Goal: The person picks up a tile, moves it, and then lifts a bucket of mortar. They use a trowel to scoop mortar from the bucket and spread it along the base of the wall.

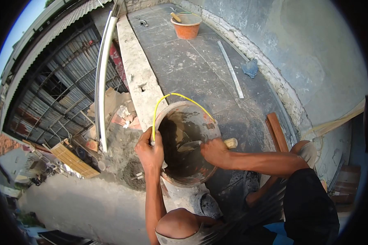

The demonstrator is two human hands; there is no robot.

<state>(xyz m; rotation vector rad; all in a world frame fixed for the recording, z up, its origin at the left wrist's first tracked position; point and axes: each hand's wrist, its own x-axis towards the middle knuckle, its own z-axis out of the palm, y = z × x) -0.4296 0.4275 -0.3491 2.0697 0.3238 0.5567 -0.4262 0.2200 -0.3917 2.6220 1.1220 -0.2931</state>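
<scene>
A wide bucket [212, 169] with a yellow handle is tilted in front of me, with wet grey mortar [176, 165] inside. My left hand [150, 149] grips its left rim near one end of the handle. My right hand [216, 154] is closed on the wooden handle of a trowel [189, 146], whose blade lies inside the bucket over the mortar. The butt of the trowel handle sticks out to the right of my fist.
An orange bucket [187, 32] stands at the back of the grey floor [180, 65]. A metal strip [231, 71], a blue cloth [250, 68] and a brown wooden piece [277, 132] lie to the right, near the wall [306, 53]. A ledge [137, 69] borders a drop at left.
</scene>
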